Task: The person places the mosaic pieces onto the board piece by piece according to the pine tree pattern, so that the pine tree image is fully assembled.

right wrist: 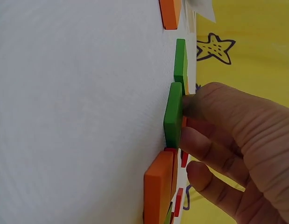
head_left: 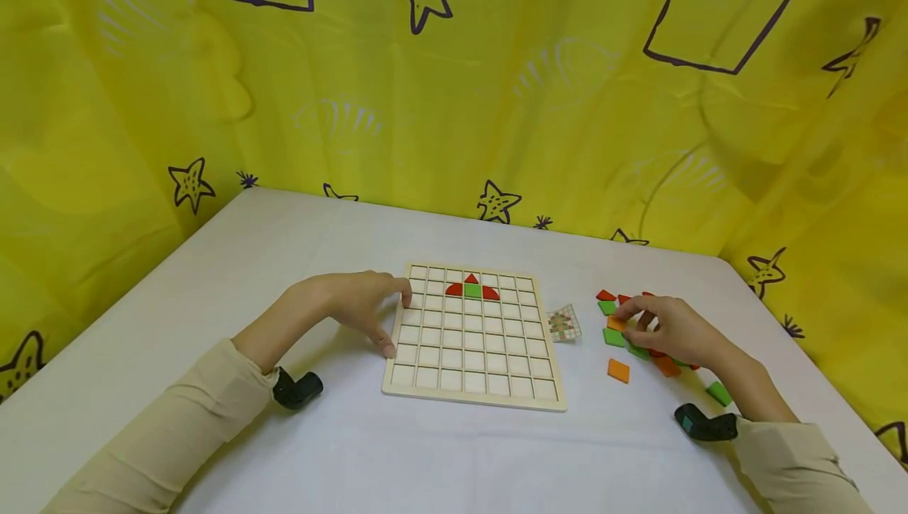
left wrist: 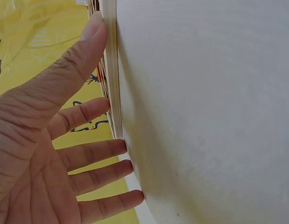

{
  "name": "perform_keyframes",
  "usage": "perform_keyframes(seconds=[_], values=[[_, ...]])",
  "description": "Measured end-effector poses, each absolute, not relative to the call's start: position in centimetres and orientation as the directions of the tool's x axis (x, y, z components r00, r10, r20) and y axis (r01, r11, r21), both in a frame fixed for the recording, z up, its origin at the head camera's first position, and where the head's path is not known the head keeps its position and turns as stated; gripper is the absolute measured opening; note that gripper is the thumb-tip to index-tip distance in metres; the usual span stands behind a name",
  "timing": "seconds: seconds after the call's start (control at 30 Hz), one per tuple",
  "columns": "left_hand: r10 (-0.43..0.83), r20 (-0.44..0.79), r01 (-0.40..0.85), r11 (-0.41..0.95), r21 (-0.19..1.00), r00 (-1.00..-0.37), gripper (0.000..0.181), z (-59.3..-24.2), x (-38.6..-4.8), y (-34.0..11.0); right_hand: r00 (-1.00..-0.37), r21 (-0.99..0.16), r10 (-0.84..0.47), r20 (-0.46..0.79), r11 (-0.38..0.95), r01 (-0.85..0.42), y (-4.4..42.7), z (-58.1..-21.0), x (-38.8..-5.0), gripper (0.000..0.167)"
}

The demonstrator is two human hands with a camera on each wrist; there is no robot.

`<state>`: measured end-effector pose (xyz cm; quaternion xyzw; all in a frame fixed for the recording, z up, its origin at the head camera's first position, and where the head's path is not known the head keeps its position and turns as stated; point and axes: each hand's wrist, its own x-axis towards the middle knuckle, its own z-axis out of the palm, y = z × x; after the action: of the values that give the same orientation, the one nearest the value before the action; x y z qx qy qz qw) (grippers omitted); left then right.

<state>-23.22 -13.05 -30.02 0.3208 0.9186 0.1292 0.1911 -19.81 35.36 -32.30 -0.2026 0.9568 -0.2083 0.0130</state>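
Note:
A pale wooden grid board [head_left: 475,401] lies on the table. In its upper rows sit a red triangle [head_left: 471,279], a green square [head_left: 472,291] and two red rounded pieces [head_left: 454,290], one on each side of the green square. My left hand [head_left: 362,305] rests at the board's left edge, thumb and index finger spread along the frame, the other fingers extended in the left wrist view. Over the loose tiles, my right hand [head_left: 663,329] has its thumb and fingertips around an orange tile [head_left: 615,323]; whether it pinches the tile is unclear. Green tiles [right wrist: 173,114] lie beside the thumb.
A small printed pattern card [head_left: 564,324] lies against the board's right side. Several red, green and orange tiles are scattered around the right hand, with a separate orange tile [head_left: 619,370] nearer the front. A yellow curtain [head_left: 454,104] stands behind the white table [head_left: 340,451].

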Motion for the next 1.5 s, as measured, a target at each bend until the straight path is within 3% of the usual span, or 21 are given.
perform_keyframes(seconds=[0.57,0.87,1.3,1.5], values=[[0.641,-0.269,0.54,0.758,0.365,-0.719,0.063,-30.2,-23.3,-13.1,-0.893,-0.368,-0.404,0.197,0.814,-0.449,35.2,-31.5,-19.4,0.023],[0.648,-0.264,0.544,0.752,0.372,-0.714,0.064,-30.2,-23.3,-13.0,-0.887,-0.395,-0.417,0.196,0.795,-0.461,33.2,-30.4,-19.7,0.026],[0.636,-0.268,0.534,0.762,0.366,-0.724,0.064,-30.2,-23.2,-12.9,-0.766,-0.367,-0.566,0.306,0.672,-0.643,28.3,-29.2,-20.6,0.029],[0.637,-0.271,0.538,0.762,0.36,-0.722,0.063,-30.2,-23.2,-12.8,-0.734,-0.375,-0.612,0.295,0.632,-0.678,26.0,-28.6,-21.0,0.028]])
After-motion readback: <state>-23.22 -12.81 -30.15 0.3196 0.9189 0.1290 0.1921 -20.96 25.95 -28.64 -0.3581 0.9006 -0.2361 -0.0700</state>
